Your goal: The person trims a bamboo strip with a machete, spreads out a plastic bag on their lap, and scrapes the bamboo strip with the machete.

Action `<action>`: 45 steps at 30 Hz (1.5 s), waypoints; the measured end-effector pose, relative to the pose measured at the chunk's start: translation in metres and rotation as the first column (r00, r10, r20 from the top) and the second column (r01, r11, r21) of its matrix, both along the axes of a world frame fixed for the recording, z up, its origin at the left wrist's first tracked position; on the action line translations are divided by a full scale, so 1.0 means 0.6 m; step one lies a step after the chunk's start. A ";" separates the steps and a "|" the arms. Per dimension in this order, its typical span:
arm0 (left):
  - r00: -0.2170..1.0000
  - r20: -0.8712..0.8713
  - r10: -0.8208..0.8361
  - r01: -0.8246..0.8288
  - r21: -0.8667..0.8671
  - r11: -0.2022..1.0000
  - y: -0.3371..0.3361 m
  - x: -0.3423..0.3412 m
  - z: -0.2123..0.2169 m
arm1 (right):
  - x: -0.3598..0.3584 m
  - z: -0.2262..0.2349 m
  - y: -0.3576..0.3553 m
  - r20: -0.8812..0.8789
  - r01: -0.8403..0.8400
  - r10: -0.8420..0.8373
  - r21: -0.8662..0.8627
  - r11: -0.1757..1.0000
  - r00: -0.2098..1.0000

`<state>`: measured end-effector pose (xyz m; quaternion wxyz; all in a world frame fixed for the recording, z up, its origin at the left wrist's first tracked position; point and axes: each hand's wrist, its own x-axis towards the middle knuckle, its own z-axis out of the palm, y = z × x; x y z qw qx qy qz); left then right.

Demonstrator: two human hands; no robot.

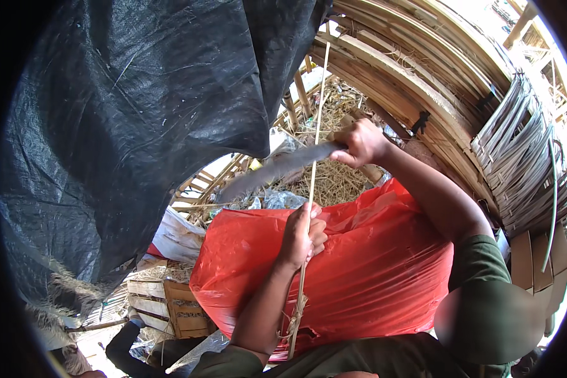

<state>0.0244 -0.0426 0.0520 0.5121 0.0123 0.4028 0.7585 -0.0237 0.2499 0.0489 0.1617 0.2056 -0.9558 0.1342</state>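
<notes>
The left hand [303, 234] has its grip closed around a thin bamboo strip [313, 157] that runs nearly upright, its top end lost against the bamboo slats [409, 69] above. The right hand [361, 142] is clamped on the handle of a long curved knife [272, 170], the handle itself hidden in the fist, the blade meeting the strip. Under both arms lies a red plastic sheet [372, 264]. A black tarp [132, 113] hangs left; straw [334, 179] litters the ground beyond.

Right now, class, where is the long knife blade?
In the head view, the knife blade sits centre frame, gripped by the right hand, crossing the thin bamboo strip above the left hand.
</notes>
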 end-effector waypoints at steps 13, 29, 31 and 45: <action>0.999 -0.048 0.003 -0.002 0.023 1.000 0.000 -0.002 0.008 | -0.008 0.009 0.016 -0.080 0.019 -0.019 0.003 1.000 0.997; 1.000 -0.019 0.022 -0.023 -0.015 1.000 -0.002 -0.006 0.021 | 0.003 0.010 -0.011 0.057 0.318 -0.313 -0.114 0.941 0.948; 0.999 -0.042 -0.009 0.008 -0.029 1.000 -0.005 -0.009 0.011 | 0.003 0.014 -0.020 -0.097 0.088 -0.088 -0.007 0.996 0.991; 0.999 -0.037 -0.029 0.026 -0.066 0.997 -0.004 0.005 0.024 | -0.003 0.025 0.021 -0.033 0.089 -0.088 0.020 0.996 0.996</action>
